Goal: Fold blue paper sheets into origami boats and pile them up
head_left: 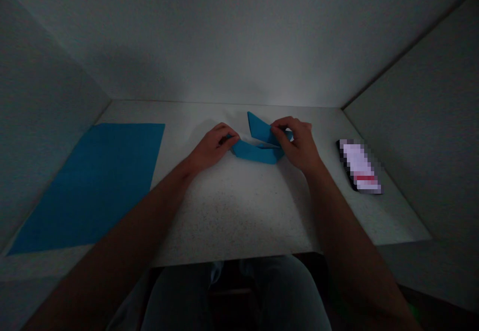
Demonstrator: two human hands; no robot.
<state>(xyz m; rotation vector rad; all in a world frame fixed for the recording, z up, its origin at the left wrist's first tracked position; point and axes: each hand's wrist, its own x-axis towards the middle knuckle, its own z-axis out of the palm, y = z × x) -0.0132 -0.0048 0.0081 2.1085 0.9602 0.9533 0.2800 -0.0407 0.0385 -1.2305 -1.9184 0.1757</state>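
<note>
A folded piece of blue paper is held between my two hands, just above or on the tabletop. My left hand pinches its left end between thumb and fingers. On the other side, my right hand grips the right part, thumb in front and fingers behind. One pointed flap of the paper rises up near the right hand, and a gap shows between it and the lower folded strip. The paper's far right end is partly hidden by my right hand.
A large flat sheet of blue paper lies on the left of the white speckled table. A phone with a lit, blurred screen lies at the right. Walls enclose the table at the back and both sides.
</note>
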